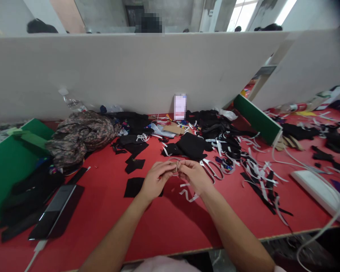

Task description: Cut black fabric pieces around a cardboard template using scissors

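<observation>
My left hand (pixel 155 180) and my right hand (pixel 194 175) meet above the red table (pixel 164 223), fingertips pinched together on a thin looped strip (pixel 175 166), a pale band that arcs between them. Both hands are closed on it. Just to the right of my right hand lie silver scissors (pixel 212 168). Under my hands rest a black fabric square (pixel 133 187) and curled white strips (pixel 188 193).
Black fabric scraps (pixel 191 145) and white strips (pixel 257 177) litter the table's middle and right. A patterned cloth bundle (pixel 79 136) sits at back left, a dark flat device (pixel 58 209) at front left, a white power strip (pixel 319 189) at right. Green dividers and a white partition enclose the desk.
</observation>
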Available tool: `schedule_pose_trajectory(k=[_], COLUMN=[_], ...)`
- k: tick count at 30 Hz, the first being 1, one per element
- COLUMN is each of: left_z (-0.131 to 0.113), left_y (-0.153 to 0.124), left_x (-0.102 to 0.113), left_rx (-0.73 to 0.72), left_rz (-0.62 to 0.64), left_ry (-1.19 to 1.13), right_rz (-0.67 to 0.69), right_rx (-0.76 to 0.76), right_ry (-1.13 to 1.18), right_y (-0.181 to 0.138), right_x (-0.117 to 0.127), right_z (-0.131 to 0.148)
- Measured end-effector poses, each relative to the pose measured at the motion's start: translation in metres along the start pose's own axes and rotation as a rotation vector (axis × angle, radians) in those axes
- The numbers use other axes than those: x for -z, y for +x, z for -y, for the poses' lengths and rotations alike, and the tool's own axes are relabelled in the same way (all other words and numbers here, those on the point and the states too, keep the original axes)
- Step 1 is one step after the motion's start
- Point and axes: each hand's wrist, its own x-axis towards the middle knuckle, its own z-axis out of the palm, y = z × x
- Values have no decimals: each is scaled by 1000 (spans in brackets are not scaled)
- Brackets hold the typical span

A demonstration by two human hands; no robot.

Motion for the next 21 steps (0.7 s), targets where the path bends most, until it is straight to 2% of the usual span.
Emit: schedule_pose_trajectory(k=[14,21], left_z=[3,1], left_y=[-3,-1], left_x=[-4,-1], left_rx=[188,131], left_rz=[-33,-47], left_ry=[-226,-179], right_rz=[11,21], right_rx=[-36,47], right_ry=[48,-39], right_y=[-1,-1], right_x=[-1,2], right_z=[1,1])
